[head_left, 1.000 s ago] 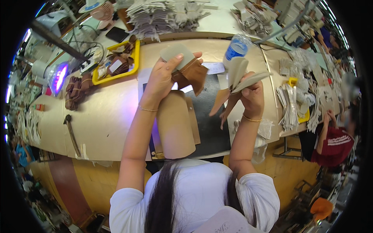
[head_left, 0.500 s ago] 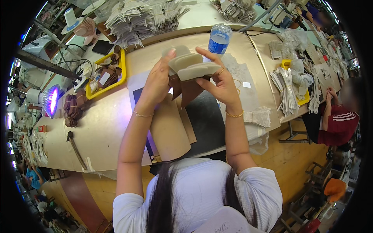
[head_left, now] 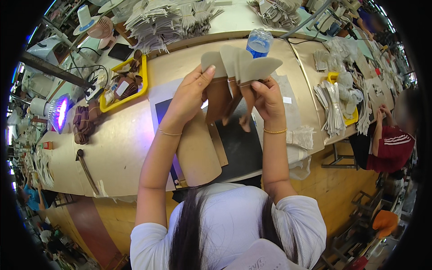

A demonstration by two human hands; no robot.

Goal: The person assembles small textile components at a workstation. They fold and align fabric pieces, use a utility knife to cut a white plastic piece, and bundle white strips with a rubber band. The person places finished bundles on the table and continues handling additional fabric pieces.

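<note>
Several brown leather-like cut pieces with pale, rounded grey-beige ends point(head_left: 236, 67) are fanned out in the air between my hands. My left hand point(head_left: 191, 92) pinches the left side of the stack, thumb on its face. At the other side, my right hand point(head_left: 271, 98) grips the rightmost pieces between thumb and curled fingers. The brown parts hang downward and look slightly blurred. Beneath them lie a black mat point(head_left: 243, 153) and a curved tan sheet point(head_left: 198, 153) on the table.
A water bottle point(head_left: 259, 42) stands just beyond the pieces. Leftward are a yellow tray point(head_left: 144, 76) of brown scraps, brown bundles point(head_left: 82, 128), a glowing lamp point(head_left: 58, 112) and a hammer point(head_left: 87, 171). At right, a co-worker in a dark red shirt point(head_left: 396, 150) sits near pale bundles point(head_left: 330, 105).
The pieces have tipped upright and spread into a fan, their pale ends now pointing up and away. My right hand has shifted slightly right and lower, its fingers more curled.
</note>
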